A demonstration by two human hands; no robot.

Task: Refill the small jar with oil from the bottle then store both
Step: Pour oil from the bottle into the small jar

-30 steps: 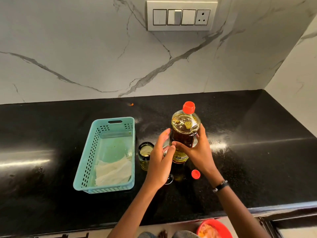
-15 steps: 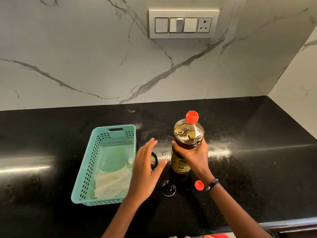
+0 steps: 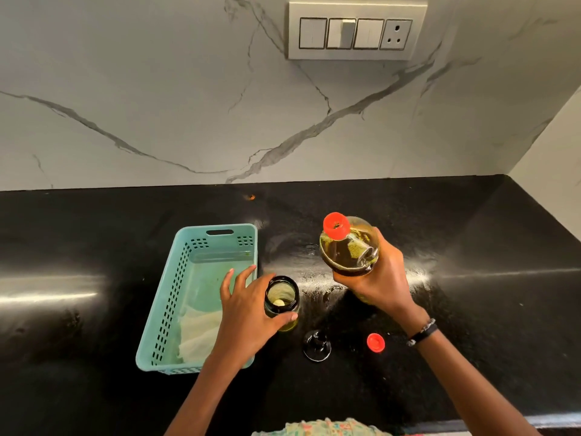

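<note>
I'm gripping the oil bottle (image 3: 349, 247) in my right hand (image 3: 382, 278), fingers wrapped round its lower body, holding it off the worktop (image 3: 471, 309) and tipping its red spout (image 3: 336, 225) toward the small jar (image 3: 282, 299). That tilt is bringing the mouth in line for a pour, though no oil is running yet as far as I can tell. My left hand (image 3: 248, 309) is cupping the jar, thumb pressing its near side and fingers curving round the far side, so it is staying put when the stream lands. The jar is standing open and upright on the worktop, about midway between the back wall and the front edge, just beside the teal basket (image 3: 176, 294), which is lying to its left with a pale cloth (image 3: 198, 335) inside, probably where both containers are going afterwards. A dark round lid (image 3: 317, 345) is lying nearer the front edge, likely the jar's, and a small red cap (image 3: 375, 342) is sitting just to its right, kept out of the pouring line. The risk I'm watching is the wide bottle glugging over that narrow mouth, so I'm wanting a slow tip.
</note>
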